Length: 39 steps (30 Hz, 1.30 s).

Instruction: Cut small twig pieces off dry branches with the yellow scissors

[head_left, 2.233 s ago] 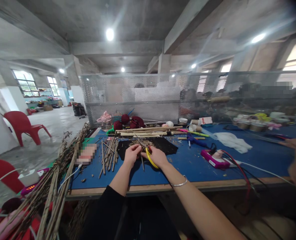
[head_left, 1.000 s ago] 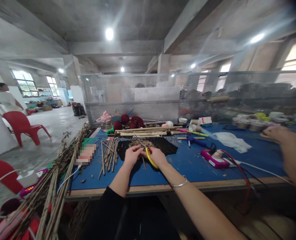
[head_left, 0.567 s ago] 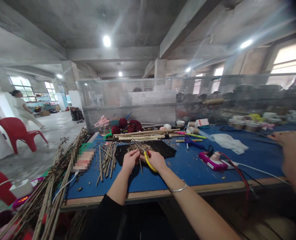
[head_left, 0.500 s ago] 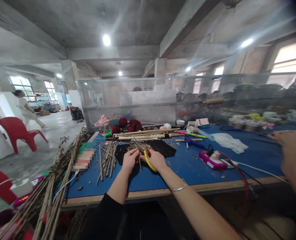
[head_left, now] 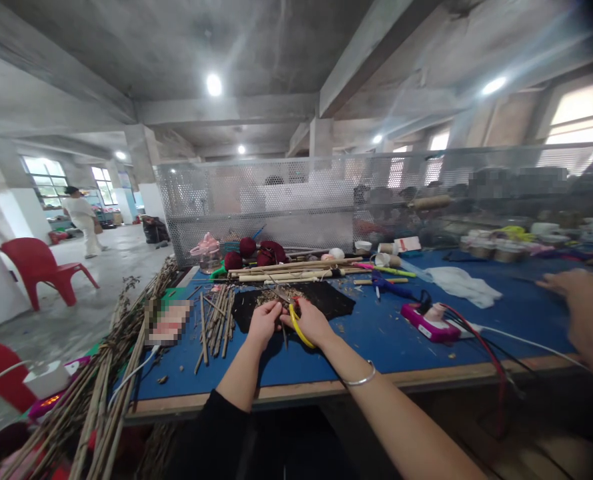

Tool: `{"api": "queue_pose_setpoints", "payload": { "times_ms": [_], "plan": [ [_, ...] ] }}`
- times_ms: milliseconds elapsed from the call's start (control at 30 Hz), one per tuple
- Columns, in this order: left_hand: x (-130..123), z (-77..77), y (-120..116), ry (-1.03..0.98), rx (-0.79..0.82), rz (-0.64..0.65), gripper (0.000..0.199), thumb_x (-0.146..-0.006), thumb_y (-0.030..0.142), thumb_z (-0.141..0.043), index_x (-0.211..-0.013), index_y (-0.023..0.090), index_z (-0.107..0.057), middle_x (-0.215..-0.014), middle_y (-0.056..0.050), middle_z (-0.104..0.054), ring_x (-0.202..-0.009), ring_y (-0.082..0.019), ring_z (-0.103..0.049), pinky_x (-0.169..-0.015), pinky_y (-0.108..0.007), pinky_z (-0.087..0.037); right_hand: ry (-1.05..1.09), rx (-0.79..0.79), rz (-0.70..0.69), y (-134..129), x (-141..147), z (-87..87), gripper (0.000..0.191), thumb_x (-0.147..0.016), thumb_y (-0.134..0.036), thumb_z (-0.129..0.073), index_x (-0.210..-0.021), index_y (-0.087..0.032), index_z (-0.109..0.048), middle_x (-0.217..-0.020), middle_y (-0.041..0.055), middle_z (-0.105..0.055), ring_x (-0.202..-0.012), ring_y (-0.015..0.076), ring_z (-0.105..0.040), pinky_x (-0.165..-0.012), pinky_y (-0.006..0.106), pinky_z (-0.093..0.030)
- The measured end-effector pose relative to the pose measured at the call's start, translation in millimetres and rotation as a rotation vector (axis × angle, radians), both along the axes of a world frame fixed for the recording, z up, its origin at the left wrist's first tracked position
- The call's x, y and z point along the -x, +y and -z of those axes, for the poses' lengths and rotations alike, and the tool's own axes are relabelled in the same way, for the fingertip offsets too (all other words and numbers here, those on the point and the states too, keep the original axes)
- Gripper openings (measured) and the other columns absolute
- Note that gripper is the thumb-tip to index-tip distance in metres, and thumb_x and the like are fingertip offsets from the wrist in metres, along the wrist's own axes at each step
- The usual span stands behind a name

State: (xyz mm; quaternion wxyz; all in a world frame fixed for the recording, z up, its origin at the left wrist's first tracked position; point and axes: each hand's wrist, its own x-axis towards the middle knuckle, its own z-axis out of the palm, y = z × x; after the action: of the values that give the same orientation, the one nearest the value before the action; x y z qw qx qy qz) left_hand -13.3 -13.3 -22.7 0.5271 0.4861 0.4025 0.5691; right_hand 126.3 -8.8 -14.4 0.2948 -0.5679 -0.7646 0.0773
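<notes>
My left hand point(head_left: 265, 321) has its fingers pinched round a thin brown stick point(head_left: 285, 337), whose lower end points down toward the blue table. Beside it, my right hand point(head_left: 312, 323) is closed on yellow-handled scissors point(head_left: 300, 328); their blades point up and left over a black cloth point(head_left: 329, 297). Plant scraps point(head_left: 289, 291) lie on that cloth. Cut brown sticks point(head_left: 219, 319) rest to the left of my left hand. The fingertips of both hands are close together near the stick.
Long dried stems point(head_left: 103, 373) lean over the table's left edge. Pale sticks point(head_left: 286, 272) and dark red yarn balls point(head_left: 247, 247) lie behind the cloth. A purple power strip point(head_left: 430, 323) with cables is at right, near another person's hand point(head_left: 583, 300). A person walks far left.
The walking person has moved to the right in the background. The other person's hand at right has shifted slightly. My hands and the scissors have barely moved.
</notes>
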Motion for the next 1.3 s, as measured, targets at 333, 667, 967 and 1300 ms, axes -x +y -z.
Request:
{"api": "queue_pose_setpoints", "payload": {
  "times_ms": [333, 667, 967, 1300],
  "plan": [
    [-1.6, -4.4, -3.1, 0.004, 0.049, -0.06, 0.04, -0.06, 0.044, -0.066, -0.087, 0.014, -0.065, -0.07, -0.003, -0.062, -0.048, -0.006, -0.048, -0.041, -0.016, -0.037, -0.054, 0.038, 0.063, -0.4, 0.4, 0.2, 0.048, -0.071, -0.063, -0.046, -0.093, -0.021, -0.053, -0.082, 0.0043, -0.063, -0.074, 0.0179, -0.058, -0.057, 0.023, -0.031],
    [0.5, -1.2, -1.5, 0.048, -0.002, -0.097, 0.041, -0.06, 0.039, -0.068, -0.09, 0.012, -0.066, -0.068, -0.004, -0.063, -0.046, -0.006, -0.046, -0.039, -0.016, -0.034, -0.083, 0.063, 0.096, -0.7, -2.6, -0.8, 0.053, -0.069, -0.07, -0.041, -0.082, -0.021, -0.055, -0.078, 0.0046, -0.063, -0.071, 0.0178, -0.058, -0.055, 0.023, -0.03],
    [0.5, -3.6, -2.8, 0.021, 0.071, -0.071, 0.042, -0.064, 0.04, -0.064, -0.096, 0.014, -0.064, -0.068, -0.003, -0.062, -0.05, -0.007, -0.05, -0.041, -0.015, -0.036, -0.156, 0.047, 0.14, -2.1, -2.1, -2.7, 0.052, -0.073, -0.067, -0.038, -0.088, -0.02, -0.056, -0.083, 0.0071, -0.064, -0.077, 0.0204, -0.06, -0.061, 0.025, -0.035],
    [-1.3, -6.5, -5.4, 0.063, -0.001, -0.05, 0.035, -0.061, 0.047, -0.062, -0.065, 0.012, -0.058, -0.06, 0.001, -0.054, -0.043, -0.004, -0.042, -0.036, -0.015, -0.034, -0.093, 0.011, 0.061, -2.9, 1.2, -1.9, 0.048, -0.068, -0.058, -0.054, -0.094, -0.017, -0.051, -0.093, 0.007, -0.06, -0.086, 0.0201, -0.057, -0.068, 0.025, -0.035]
  ]
}}
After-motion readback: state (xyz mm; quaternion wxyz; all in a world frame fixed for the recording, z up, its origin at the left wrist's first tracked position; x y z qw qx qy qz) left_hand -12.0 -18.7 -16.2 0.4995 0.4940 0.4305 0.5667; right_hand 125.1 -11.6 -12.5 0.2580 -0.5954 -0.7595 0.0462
